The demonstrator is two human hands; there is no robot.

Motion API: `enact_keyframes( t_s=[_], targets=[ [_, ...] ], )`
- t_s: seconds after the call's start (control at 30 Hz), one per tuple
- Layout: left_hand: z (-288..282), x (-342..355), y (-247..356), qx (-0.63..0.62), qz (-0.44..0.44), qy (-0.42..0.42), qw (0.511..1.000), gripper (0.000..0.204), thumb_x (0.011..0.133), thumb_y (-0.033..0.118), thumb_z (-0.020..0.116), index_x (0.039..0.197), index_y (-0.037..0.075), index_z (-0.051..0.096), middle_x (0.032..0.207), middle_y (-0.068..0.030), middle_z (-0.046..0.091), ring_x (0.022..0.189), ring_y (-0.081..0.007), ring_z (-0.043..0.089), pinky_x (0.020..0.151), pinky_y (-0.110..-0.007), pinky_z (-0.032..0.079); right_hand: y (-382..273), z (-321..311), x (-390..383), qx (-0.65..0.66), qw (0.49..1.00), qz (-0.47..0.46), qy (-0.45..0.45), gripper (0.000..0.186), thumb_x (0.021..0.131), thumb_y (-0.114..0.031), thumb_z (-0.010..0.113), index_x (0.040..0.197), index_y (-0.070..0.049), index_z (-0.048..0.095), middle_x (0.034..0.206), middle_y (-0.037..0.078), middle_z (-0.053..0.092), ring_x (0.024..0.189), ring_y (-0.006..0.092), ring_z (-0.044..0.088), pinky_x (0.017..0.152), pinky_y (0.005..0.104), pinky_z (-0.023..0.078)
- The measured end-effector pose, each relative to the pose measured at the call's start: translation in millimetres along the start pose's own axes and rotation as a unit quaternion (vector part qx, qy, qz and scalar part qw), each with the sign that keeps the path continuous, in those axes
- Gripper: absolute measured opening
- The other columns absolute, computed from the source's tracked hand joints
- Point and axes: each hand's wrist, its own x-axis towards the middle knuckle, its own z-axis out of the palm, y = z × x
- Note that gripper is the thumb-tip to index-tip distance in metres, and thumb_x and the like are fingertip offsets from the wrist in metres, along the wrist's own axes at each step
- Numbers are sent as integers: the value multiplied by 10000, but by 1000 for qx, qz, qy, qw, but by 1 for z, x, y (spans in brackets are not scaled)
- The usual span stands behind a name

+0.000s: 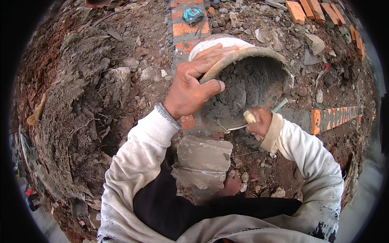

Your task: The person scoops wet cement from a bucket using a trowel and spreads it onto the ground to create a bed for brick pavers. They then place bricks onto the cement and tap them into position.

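A round mortar pan (256, 51) leans tilted over the brick course, its mouth turned toward me. Wet grey mortar (259, 79) coats its inside. My left hand (193, 83) is closed on the pan's left rim, thumb inside and fingers over the outer side. My right hand (260, 120) grips the pale handle of a trowel (250, 117) at the pan's lower edge. Most of the trowel's blade lies against the mortar at the lip, partly hidden by it.
A teal tape measure (193, 16) rests on the brick course (190, 29) beyond the pan. Loose orange bricks (314, 10) lie at the far right. Another brick course (334, 118) runs rightward. A broken concrete slab (204, 156) sits near my bare foot (233, 184). Rubble and an earth mound surround this.
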Motion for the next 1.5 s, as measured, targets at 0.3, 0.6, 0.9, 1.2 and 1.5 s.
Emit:
enact_keyframes(
  t_s=[0.3,0.6,0.9,1.2,1.5],
  targets=[
    [-14,5,-9,-31,5,-22,999,504,677,158,624,1171,63,585,1247,-128,534,1236,-289,416,1035,-395,302,-5,14,13,227,967,-90,-74,158,711,-13,549,857,23,501,615,64,538,408,131,516,377,259,405],
    [-1,9,-5,-74,-50,30,996,455,799,257,657,1176,20,567,1201,-135,555,1136,-228,501,973,-350,373,-24,9,12,237,963,-116,-53,250,692,-63,562,913,39,507,607,69,545,400,113,504,363,235,385],
    [-21,25,-23,-235,-144,160,948,413,848,150,594,1220,-3,505,1130,-99,583,1004,-178,580,851,-286,474,-6,-19,-111,233,965,-120,11,396,688,-253,584,928,44,475,598,66,520,378,88,473,361,202,368],
    [-79,29,-78,-272,-222,245,904,383,877,152,554,1225,12,478,1162,-124,562,1027,-239,571,877,-361,481,99,64,-152,52,965,-54,253,378,761,-198,549,1028,45,437,674,166,555,526,297,563,496,356,445],
    [-80,18,-71,-232,-231,273,905,422,862,165,588,1236,0,485,1179,-120,558,1033,-231,570,876,-341,482,111,28,-142,-39,946,-80,311,312,785,-133,495,1054,18,452,691,179,570,629,369,579,591,388,458]
  ],
)
